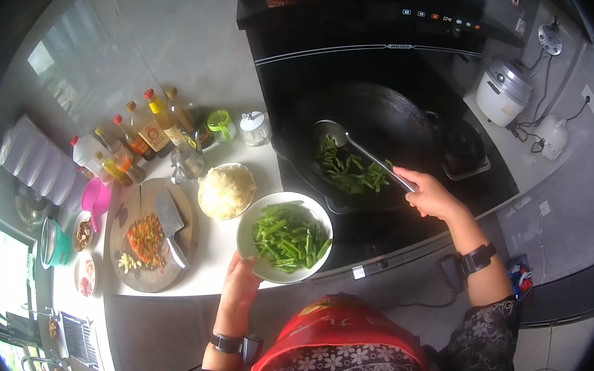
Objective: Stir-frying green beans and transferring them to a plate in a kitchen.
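My left hand (pixel 244 272) grips the near-left rim of a white bowl (pixel 285 237) that holds cut green vegetable pieces (pixel 291 237), beans or peppers. Around the handle of a metal ladle (pixel 370 158) my right hand (pixel 430 195) is closed. The ladle's head rests in a large black wok (pixel 386 108), at the left edge of more green pieces (pixel 353 169). Left of the bowl stands a dish of pale sliced vegetable (pixel 227 192). A cleaver (pixel 170 215) lies on a round wooden chopping board (pixel 122 221) beside chopped red and green peppers (pixel 145 240) and minced garlic (pixel 129 262).
Sauce bottles (pixel 148 129) and lidded jars (pixel 254 128) line the wall behind the board. At the left are a pink scoop (pixel 96 197), small bowls (pixel 86 273) and a teal container (pixel 55 241). The range hood (pixel 357 29) overhangs the wok; a rice cooker (pixel 504 90) stands at right.
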A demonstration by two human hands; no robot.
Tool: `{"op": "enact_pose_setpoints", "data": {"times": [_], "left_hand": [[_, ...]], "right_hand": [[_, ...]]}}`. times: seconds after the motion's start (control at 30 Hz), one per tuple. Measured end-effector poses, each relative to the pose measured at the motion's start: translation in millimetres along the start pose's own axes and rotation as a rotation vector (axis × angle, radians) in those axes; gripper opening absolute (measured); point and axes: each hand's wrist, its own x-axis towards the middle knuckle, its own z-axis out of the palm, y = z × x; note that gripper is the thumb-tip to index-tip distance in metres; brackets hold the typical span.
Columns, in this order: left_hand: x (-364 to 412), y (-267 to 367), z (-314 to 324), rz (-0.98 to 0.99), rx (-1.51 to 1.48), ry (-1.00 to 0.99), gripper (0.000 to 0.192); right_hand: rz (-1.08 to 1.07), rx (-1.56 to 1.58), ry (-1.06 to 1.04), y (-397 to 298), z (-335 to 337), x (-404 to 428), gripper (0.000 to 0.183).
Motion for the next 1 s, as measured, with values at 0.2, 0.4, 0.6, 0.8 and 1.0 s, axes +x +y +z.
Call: {"op": "enact_pose_setpoints", "data": {"times": [0.2,0.4,0.6,0.8,1.0], "left_hand": [[4.3,-8.7,-4.4,-0.056,-0.010,0.037,0.035],[14.3,-20.5,-3.8,-0.084,-0.008,0.001,0.034],[20.6,-18.3,12.4,-0.099,0.026,-0.054,0.036],[31.0,-12.5,24.6,-0.098,0.089,-0.118,0.040],[42.9,-12.4,22.5,-0.096,0.101,-0.189,0.045]], "right_hand": [[-0.479,-0.435,0.098,22.2,-48.0,-32.5,0.058],[-0.042,-0.033,0.171,32.9,-37.9,-24.2,0.056],[0.193,0.034,0.103,18.9,-18.7,-16.6,0.057],[0.211,0.433,-0.182,20.4,-17.2,-45.7,0.058],[0.218,0.696,-0.261,19.8,-14.5,-65.4,0.059]]}}
